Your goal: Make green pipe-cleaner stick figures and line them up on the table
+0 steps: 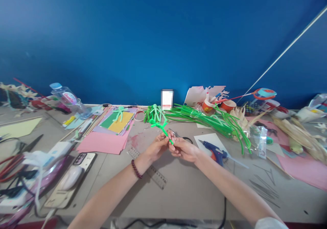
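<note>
A bright green pipe-cleaner figure (162, 127) is held up at the centre, above the table. My left hand (158, 148) pinches its lower part, and my right hand (186, 149) has closed fingers on its bottom end, right beside the left. Behind it stand more green pipe-cleaner figures (155, 113), and a pale green figure (119, 113) lies on coloured sheets to the left. A bundle of green pipe cleaners (204, 119) stretches to the right. Scissors lie partly hidden behind my right hand.
A blue glue gun (216, 150) rests on white paper right of my hands. A metal ruler (157, 177) lies under my left wrist. Further left are a phone (68, 183), pink paper (102, 143) and a plastic bottle (67, 98). Paper cups (207, 105) stand at the back right.
</note>
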`<state>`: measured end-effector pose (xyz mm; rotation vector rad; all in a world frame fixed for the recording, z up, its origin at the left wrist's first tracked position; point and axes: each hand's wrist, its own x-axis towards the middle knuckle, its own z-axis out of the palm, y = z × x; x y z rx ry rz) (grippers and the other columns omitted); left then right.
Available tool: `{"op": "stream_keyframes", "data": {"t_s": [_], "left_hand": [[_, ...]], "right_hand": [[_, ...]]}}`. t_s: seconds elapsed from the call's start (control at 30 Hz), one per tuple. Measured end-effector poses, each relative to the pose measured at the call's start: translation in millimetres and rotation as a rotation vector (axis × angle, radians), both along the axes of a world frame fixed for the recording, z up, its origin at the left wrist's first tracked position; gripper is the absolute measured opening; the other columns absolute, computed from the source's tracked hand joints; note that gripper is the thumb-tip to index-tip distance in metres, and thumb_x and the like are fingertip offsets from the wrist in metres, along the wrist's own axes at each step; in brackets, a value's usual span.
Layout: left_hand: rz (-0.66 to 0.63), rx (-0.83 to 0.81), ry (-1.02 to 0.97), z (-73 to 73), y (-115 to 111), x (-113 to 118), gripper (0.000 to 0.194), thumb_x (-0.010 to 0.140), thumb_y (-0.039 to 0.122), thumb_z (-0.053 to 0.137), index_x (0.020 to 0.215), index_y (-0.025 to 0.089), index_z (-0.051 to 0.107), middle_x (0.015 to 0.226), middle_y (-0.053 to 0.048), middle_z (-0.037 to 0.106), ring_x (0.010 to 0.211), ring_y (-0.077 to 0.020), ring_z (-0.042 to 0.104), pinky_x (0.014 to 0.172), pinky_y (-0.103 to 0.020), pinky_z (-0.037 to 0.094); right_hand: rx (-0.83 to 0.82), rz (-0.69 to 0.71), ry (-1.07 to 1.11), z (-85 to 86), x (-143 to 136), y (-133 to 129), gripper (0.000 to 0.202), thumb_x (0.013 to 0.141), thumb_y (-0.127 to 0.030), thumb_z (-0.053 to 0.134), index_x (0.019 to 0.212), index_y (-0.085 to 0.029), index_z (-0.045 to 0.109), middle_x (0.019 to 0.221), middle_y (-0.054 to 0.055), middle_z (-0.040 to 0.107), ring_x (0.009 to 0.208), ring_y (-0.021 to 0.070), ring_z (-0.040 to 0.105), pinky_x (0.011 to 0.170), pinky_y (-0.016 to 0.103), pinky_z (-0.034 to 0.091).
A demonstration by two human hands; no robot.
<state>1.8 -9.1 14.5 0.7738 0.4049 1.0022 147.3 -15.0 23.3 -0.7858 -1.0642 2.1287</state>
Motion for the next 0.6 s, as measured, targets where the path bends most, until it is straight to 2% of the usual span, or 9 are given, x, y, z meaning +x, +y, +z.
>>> {"op": "stream_keyframes", "data": {"t_s": [0.07,0.17,0.23,0.37,0.43,0.53,0.6], "left_hand": [[-0.040,0.018,-0.016,-0.4,0.1,-2.1,0.023,0.064,0.033,0.078,0.075,0.016,0.065,0.081,-0.003,0.061,0.073,-0.0145,0.057,0.072,-0.029,0.044],[-0.067,0.015,0.020,-3.4,3.0,-2.6,0.026,0.067,0.035,0.076,0.083,0.016,0.066,0.077,-0.003,0.061,0.068,-0.0144,0.057,0.067,-0.029,0.044],[-0.007,-0.003,0.042,-6.7,6.1,-0.7,0.029,0.067,0.033,0.076,0.088,0.016,0.067,0.081,-0.003,0.063,0.068,-0.0138,0.057,0.065,-0.028,0.043],[0.166,-0.089,0.076,-15.7,10.3,4.5,0.023,0.063,0.023,0.079,0.082,0.016,0.068,0.088,-0.002,0.065,0.080,-0.0131,0.058,0.071,-0.026,0.043],[0.178,-0.144,0.094,-19.9,10.7,5.7,0.019,0.064,0.022,0.079,0.079,0.016,0.068,0.083,-0.002,0.065,0.079,-0.0125,0.058,0.069,-0.024,0.042],[0.184,-0.180,0.083,-23.6,10.6,5.3,0.015,0.066,0.025,0.077,0.073,0.014,0.068,0.073,-0.002,0.064,0.071,-0.0114,0.056,0.065,-0.024,0.041],[0.209,-0.179,0.078,-23.9,10.7,4.7,0.015,0.065,0.025,0.078,0.068,0.014,0.068,0.070,-0.002,0.064,0.068,-0.0109,0.056,0.065,-0.024,0.041]], "right_hand": [[0.016,0.007,0.016,0.4,-0.9,-1.4,0.037,0.066,-0.047,0.073,0.072,-0.018,0.051,0.054,-0.006,0.049,0.043,0.0040,0.030,0.041,0.018,0.022],[0.213,-0.025,-0.196,5.9,1.7,1.5,0.037,0.072,-0.052,0.065,0.071,-0.016,0.054,0.061,-0.001,0.057,0.045,0.0056,0.038,0.042,0.019,0.027],[0.424,-0.113,-0.460,9.7,5.4,5.2,0.032,0.080,-0.047,0.056,0.072,-0.016,0.058,0.065,0.001,0.061,0.048,0.0075,0.043,0.046,0.021,0.032],[0.966,-0.343,-1.062,7.8,10.4,7.5,0.020,0.089,-0.024,0.046,0.078,-0.017,0.062,0.073,0.004,0.064,0.064,0.0134,0.055,0.058,0.024,0.036],[1.168,-0.362,-1.272,2.9,9.5,4.9,0.021,0.090,-0.021,0.044,0.083,-0.016,0.064,0.077,0.006,0.064,0.070,0.0156,0.057,0.059,0.024,0.035],[1.313,-0.327,-1.391,-1.3,5.7,-0.1,0.025,0.092,-0.026,0.044,0.084,-0.016,0.064,0.073,0.008,0.063,0.072,0.0171,0.058,0.055,0.024,0.033],[1.298,-0.328,-1.348,0.5,4.0,-1.2,0.025,0.092,-0.027,0.044,0.082,-0.016,0.064,0.073,0.008,0.063,0.073,0.0173,0.058,0.055,0.024,0.033]]}}
